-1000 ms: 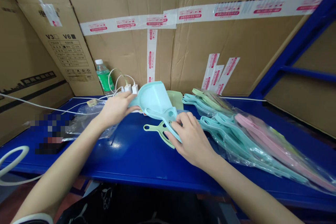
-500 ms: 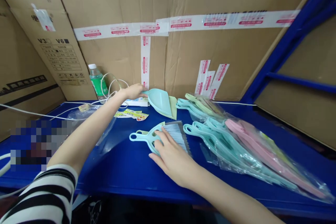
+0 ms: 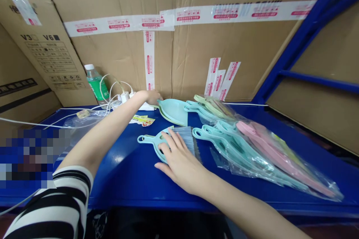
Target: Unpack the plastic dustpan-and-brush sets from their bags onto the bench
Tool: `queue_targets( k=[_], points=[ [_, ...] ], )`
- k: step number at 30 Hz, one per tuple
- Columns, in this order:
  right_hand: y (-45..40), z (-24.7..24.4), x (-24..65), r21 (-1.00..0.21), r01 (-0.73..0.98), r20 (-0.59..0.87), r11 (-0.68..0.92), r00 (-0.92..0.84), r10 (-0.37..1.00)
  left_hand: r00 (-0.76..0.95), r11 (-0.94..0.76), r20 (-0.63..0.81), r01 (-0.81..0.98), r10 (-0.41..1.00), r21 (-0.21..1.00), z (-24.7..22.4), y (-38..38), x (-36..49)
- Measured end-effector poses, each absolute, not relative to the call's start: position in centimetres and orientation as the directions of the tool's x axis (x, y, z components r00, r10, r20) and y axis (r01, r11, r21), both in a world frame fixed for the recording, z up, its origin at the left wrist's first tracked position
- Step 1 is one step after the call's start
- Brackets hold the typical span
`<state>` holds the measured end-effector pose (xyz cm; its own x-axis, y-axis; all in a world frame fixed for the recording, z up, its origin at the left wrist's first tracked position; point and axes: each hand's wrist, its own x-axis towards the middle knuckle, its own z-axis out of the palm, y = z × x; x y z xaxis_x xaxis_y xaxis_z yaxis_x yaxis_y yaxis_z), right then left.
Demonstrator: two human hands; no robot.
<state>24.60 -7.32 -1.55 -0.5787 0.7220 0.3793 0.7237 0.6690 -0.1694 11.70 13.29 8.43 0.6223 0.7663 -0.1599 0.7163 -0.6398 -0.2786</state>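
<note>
Left hand (image 3: 153,98): It reaches to the back of the blue bench (image 3: 120,183), at the middle of the frame. The fingers (image 3: 157,97) bend down onto the narrow end of a pale blue dustpan (image 3: 172,112); I cannot tell if they grip it.

Right hand (image 3: 179,160): It lies at lower middle. The fingers (image 3: 170,142) spread wide and press flat on a pale blue brush (image 3: 150,140), holding nothing closed.

Brush: It lies flat on the bench, its grey bristles toward upper right and its loop handle toward left.

Dustpan: It lies behind the brush, just beside the clear plastic bags (image 3: 252,153).

Bags: They lie on the right side of the bench and show pale blue, pink and green handles inside.

Behind: A water bottle (image 3: 95,87), a white power strip (image 3: 140,106) and printed labels (image 3: 141,120) lie at the back, before taped cardboard boxes (image 3: 179,52).
</note>
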Motion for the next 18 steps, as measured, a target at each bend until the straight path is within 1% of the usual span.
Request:
queue_targets(
  k=[2,4,5,7,8,9,10,11,12,13,14,15,16,18],
  points=[
    [-7.6,-0.7,25.1,-0.089,0.679,0.438,0.729,-0.630,0.641,0.604,-0.610,-0.129,0.726,0.786,-0.318,8.7,12.4,12.2],
    [-8.2,0.1,25.9,-0.018,0.643,0.538,0.766,-0.639,0.549,0.588,-0.569,-0.065,0.742,0.806,-0.355,9.4,11.1,12.9],
    [-8.7,0.4,26.4,0.003,0.637,0.602,0.771,-0.616,0.508,0.592,-0.555,-0.014,0.746,0.805,-0.368,9.7,10.3,13.4],
    [-10.0,0.6,27.9,0.002,0.650,0.732,0.760,-0.519,0.442,0.629,-0.554,0.100,0.740,0.771,-0.382,10.4,8.3,15.1],
    [-10.8,0.7,28.9,-0.025,0.680,0.786,0.733,-0.439,0.435,0.703,-0.604,0.189,0.694,0.686,-0.392,10.6,7.2,16.2],
    [-11.6,0.7,30.2,-0.075,0.720,0.835,0.689,-0.332,0.438,0.774,-0.670,0.232,0.629,0.589,-0.394,10.7,6.1,17.5],
    [-12.4,0.7,31.6,-0.170,0.786,0.854,0.595,-0.183,0.487,0.824,-0.728,0.252,0.567,0.508,-0.386,10.7,4.9,18.9],
    [-13.1,0.8,33.3,-0.260,0.832,0.865,0.490,-0.026,0.502,0.851,-0.770,0.275,0.523,0.447,-0.366,10.7,3.7,20.4],
    [-13.7,0.9,35.2,-0.355,0.860,0.853,0.367,0.137,0.504,0.875,-0.814,0.285,0.473,0.391,-0.337,10.6,2.6,21.9],
    [-14.0,1.0,37.3,-0.464,0.851,0.811,0.248,0.295,0.506,0.897,-0.855,0.282,0.421,0.341,-0.305,10.4,1.5,23.3],
    [-14.2,1.1,39.4,-0.522,0.834,0.761,0.177,0.362,0.538,0.917,-0.885,0.254,0.373,0.306,-0.278,10.2,0.6,24.7],
    [-14.2,1.1,41.6,-0.587,0.804,0.686,0.092,0.434,0.584,0.940,-0.909,0.206,0.322,0.273,-0.266,10.0,-0.3,26.0],
    [-14.1,1.2,43.6,-0.632,0.774,0.593,0.017,0.470,0.654,0.955,-0.922,0.152,0.287,0.255,-0.258,9.8,-1.0,27.1],
    [-13.4,1.0,46.8,-0.671,0.734,0.417,-0.100,0.485,0.769,0.968,-0.935,0.046,0.251,0.248,-0.250,9.3,-1.9,28.7]
  ],
)
